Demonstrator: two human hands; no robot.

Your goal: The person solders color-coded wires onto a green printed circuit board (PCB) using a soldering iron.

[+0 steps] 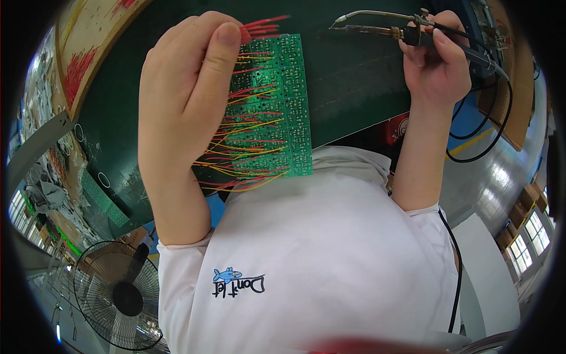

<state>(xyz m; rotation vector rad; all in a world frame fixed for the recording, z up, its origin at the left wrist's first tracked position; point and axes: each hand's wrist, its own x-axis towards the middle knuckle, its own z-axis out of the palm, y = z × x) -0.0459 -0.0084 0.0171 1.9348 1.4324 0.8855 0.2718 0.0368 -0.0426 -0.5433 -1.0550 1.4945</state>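
Observation:
A green circuit board panel [299, 106] lies at the front edge of the dark green table, with red and yellow wires [253, 122] sticking out from it in rows toward the left. Over its left side is my left hand [186, 88], closed, with a small bundle of red wires [263, 28] pinched between thumb and fingers at the board's far end. My right hand [437, 71] grips a soldering iron [377, 29] with a thin metal feed tube [377, 13] clamped above it. The iron's tip points left and stays apart from the board.
At the far left, a wood-edged tray [97, 56] holds more red wires. Another green board strip [103, 197] lies on the table's left end. A black fan [127, 298] stands at lower left. Black cables [508, 112] loop down at the right, near a cardboard box [519, 88].

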